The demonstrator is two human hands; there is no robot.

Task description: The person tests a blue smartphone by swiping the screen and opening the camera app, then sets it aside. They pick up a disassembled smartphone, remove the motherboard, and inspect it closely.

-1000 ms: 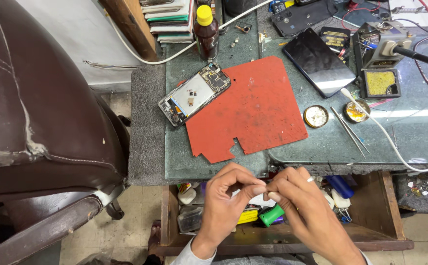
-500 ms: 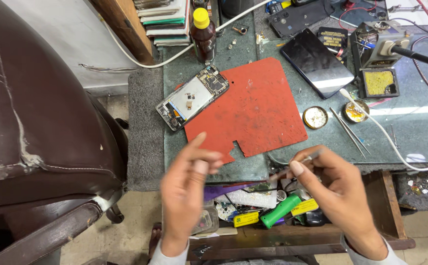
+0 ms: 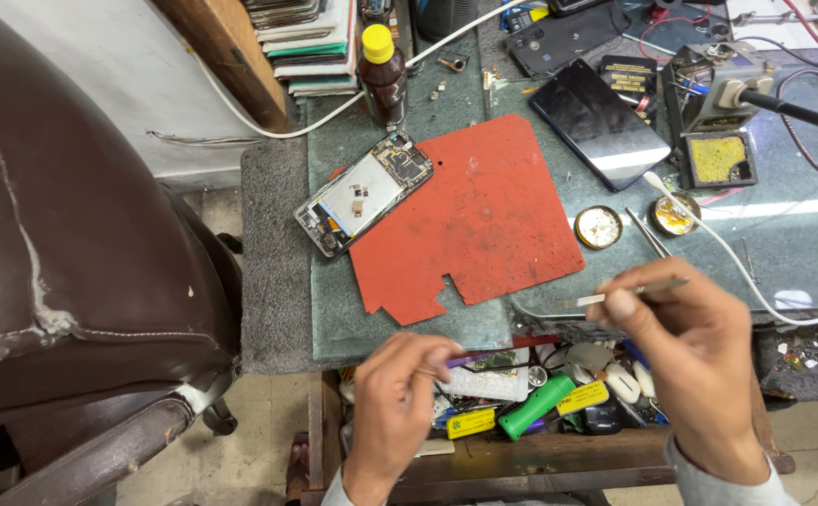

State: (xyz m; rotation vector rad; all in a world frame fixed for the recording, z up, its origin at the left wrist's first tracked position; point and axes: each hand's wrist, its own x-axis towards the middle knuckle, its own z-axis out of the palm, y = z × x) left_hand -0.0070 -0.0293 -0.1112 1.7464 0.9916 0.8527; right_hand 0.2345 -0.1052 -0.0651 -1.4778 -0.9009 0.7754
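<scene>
From the head camera, you are looking down over a glass-topped workbench [image 3: 803, 253] and an open drawer [image 3: 521, 459] crammed with small tools. Your right hand [image 3: 699, 365] is pinching a pair of slim metal tweezers [image 3: 648, 290] between thumb and fingertips, the tips pointing left over the bench's front edge; there seems to be a small pale bit at their tip, though it is too small to be sure. Your left hand [image 3: 400, 412] is curling closed on a thin purple-handled tool [image 3: 473, 358], holding it just above the drawer's clutter, near a green cylinder [image 3: 535, 405] and some yellow-labelled pieces.

Judging by their look, the tweezers are light, stiff and springy, and they are likely slippery where the metal is bare, so you are doing well holding them at mid-shank, where a gentle squeeze controls the tips. Anything caught in them is tiny and easy to flick away, so steady pressure matters more than force.

Farther up the bench, an opened phone [image 3: 364, 190] is lying face-down with its boards exposed, half on the red work mat [image 3: 484, 215] and well apart from both hands. It looks fragile; its edges are the safe place to hold it. A dark phone screen [image 3: 599, 122] is resting to the right of the mat, with a soldering stand and its yellow sponge [image 3: 716, 157] beside it, two small round tins [image 3: 599, 226] nearby, and a brown bottle with a yellow cap [image 3: 382, 70] standing at the back.
</scene>
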